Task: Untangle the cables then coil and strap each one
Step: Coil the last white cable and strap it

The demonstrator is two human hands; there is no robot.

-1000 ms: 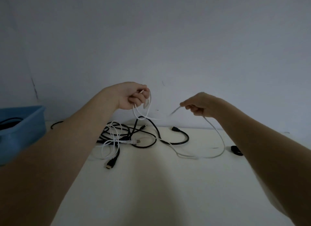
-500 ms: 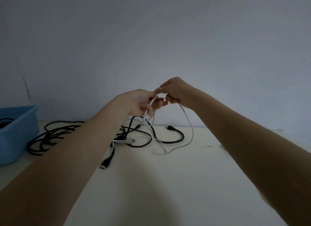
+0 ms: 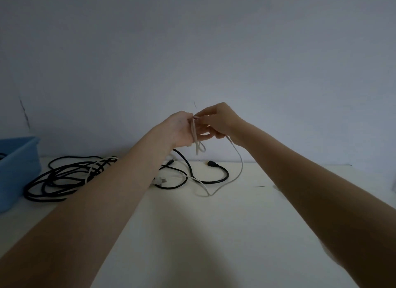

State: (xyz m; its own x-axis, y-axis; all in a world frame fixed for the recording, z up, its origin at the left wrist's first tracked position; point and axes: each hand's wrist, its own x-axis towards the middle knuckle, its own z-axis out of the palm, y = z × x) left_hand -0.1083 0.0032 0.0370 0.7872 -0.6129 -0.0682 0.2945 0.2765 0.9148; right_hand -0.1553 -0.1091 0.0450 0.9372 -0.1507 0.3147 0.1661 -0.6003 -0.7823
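Both hands are raised together above the table's far side. My left hand (image 3: 182,130) holds small loops of a thin white cable (image 3: 239,169) against its palm; the loops hang below the fingers. My right hand (image 3: 218,121) pinches the same cable at the top of the loops, touching my left fingers. From my right hand the white cable drops in a curve to the table and runs back left into a tangle of black cables (image 3: 64,176). A black power cable (image 3: 216,177) with a plug end lies under the hands.
A blue plastic bin (image 3: 19,169) stands at the left edge with a dark cable inside. A white table (image 3: 214,234) spreads in front of me, and a plain wall rises right behind the cables. A white plug (image 3: 159,181) lies beside my left forearm.
My right hand swung left from an arm's width away and met my left hand, laying another turn of white cable on the loops. The slack on the table shortened.
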